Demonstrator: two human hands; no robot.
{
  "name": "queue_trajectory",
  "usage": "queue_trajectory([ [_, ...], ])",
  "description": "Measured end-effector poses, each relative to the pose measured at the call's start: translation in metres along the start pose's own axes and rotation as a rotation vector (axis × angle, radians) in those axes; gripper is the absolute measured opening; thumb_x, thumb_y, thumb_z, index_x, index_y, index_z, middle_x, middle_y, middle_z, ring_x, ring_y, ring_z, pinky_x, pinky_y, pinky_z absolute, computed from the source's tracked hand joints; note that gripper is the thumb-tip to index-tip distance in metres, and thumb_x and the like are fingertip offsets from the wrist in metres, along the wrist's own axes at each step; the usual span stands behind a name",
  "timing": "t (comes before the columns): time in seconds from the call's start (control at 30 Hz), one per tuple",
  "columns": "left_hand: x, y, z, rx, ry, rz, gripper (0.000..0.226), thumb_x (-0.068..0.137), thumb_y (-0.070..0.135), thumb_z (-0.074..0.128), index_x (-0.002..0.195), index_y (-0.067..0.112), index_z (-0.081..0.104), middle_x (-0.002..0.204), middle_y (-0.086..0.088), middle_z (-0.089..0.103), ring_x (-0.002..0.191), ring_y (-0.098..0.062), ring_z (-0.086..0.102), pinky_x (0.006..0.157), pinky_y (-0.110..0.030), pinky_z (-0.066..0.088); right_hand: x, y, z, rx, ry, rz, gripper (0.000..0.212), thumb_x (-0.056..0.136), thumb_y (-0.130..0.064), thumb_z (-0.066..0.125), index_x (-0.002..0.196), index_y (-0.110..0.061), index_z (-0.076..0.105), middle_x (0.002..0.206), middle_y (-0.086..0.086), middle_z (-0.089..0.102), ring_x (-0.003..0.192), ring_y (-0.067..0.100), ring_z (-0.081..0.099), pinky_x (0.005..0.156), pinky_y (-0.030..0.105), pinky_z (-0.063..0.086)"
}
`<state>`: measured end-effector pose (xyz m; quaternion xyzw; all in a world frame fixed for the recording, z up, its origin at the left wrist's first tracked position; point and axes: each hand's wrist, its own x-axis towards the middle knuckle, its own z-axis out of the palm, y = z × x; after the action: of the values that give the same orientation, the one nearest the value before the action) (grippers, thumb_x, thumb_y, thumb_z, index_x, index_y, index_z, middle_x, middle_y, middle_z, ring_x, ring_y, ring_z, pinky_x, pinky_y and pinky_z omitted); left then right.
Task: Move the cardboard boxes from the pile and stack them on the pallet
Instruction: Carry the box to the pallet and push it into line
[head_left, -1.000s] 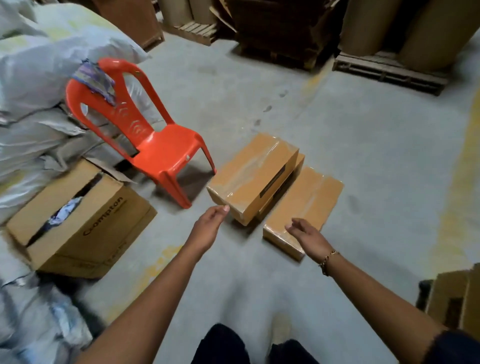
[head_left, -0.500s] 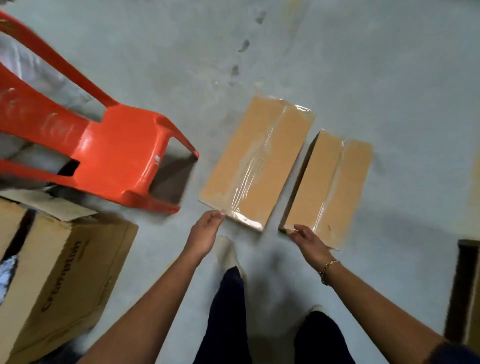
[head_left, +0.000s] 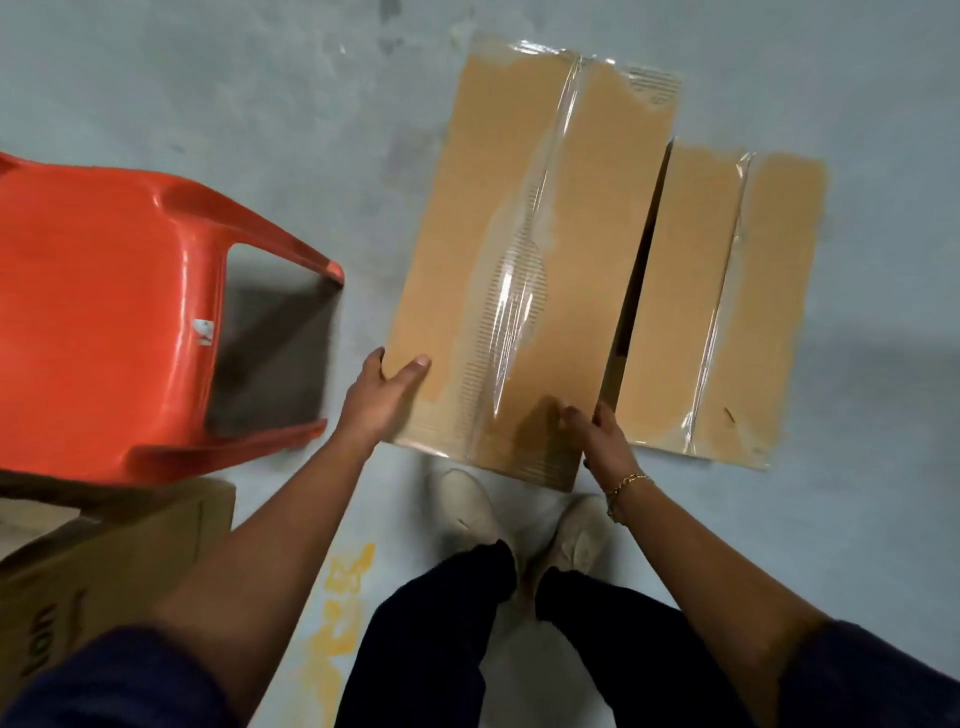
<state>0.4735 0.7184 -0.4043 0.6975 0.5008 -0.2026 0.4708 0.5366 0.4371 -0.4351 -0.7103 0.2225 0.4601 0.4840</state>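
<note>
Left hand (head_left: 382, 397), right hand (head_left: 602, 441) newly on box (head_left: 493, 208); carton (head_left: 130, 545) "ton"

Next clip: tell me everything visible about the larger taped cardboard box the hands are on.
The taped cardboard box is long, rectangular, brown and closed, with glossy clear tape down its top seam, wrinkled at mid-length. It lies flat, long side running away from the person. The left hand grips its near left corner, thumb on top; the right hand holds its near right corner. A lower box lies close on its right, a dark gap between. What is under it is hidden.
</note>
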Motion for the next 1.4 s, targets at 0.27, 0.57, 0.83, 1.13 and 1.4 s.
queue_trajectory([
  [0.27,-0.049,0.031,-0.013,0.001,-0.089,0.161,0.052,0.086,0.058,0.071,0.131,0.034,0.060,0.118,0.012,0.070,0.107,-0.010,0.066,0.097,-0.035,0.051,-0.055,-0.035,-0.030,0.179,0.062,-0.095,0.072,0.076,-0.050,0.079,0.139,-0.026,0.052,0.124,-0.003,0.068,0.113,0.018,0.065,0.099,0.041,0.053],
  [0.57,-0.225,0.178,-0.045,0.039,-0.143,0.323,0.065,0.083,0.067,0.066,0.136,0.030,0.059,0.131,0.009,0.066,0.120,-0.017,0.060,0.104,-0.039,0.047,-0.248,-0.122,-0.132,0.240,0.181,-0.069,0.059,0.083,-0.048,0.076,0.132,-0.026,0.052,0.115,-0.002,0.069,0.100,0.020,0.068,0.084,0.043,0.058],
  [0.83,-0.376,0.276,-0.041,0.084,-0.280,0.549,0.092,0.085,0.063,0.068,0.157,0.019,0.032,0.161,-0.001,0.036,0.146,-0.025,0.037,0.116,-0.040,0.033,-0.429,-0.135,-0.212,0.422,0.357,-0.184,0.038,0.085,-0.049,0.072,0.118,-0.034,0.063,0.107,-0.002,0.076,0.096,0.024,0.071,0.084,0.049,0.058],
  [1.13,-0.491,0.322,-0.012,0.226,-0.544,0.844,0.057,0.082,0.061,0.070,0.126,0.024,0.065,0.120,0.005,0.070,0.105,-0.017,0.065,0.091,-0.037,0.052,-0.575,-0.087,-0.223,0.605,0.775,-0.301,0.053,0.088,-0.049,0.070,0.136,-0.030,0.055,0.112,-0.002,0.068,0.100,0.021,0.064,0.080,0.039,0.054],
  [1.4,-0.584,0.307,0.032,0.386,-0.795,0.995,0.054,0.082,0.064,0.069,0.118,0.024,0.066,0.111,0.005,0.072,0.102,-0.019,0.067,0.085,-0.040,0.056,-0.680,-0.005,-0.211,0.762,1.017,-0.324,0.047,0.086,-0.048,0.073,0.128,-0.030,0.059,0.109,-0.004,0.069,0.100,0.020,0.065,0.085,0.043,0.056],
])
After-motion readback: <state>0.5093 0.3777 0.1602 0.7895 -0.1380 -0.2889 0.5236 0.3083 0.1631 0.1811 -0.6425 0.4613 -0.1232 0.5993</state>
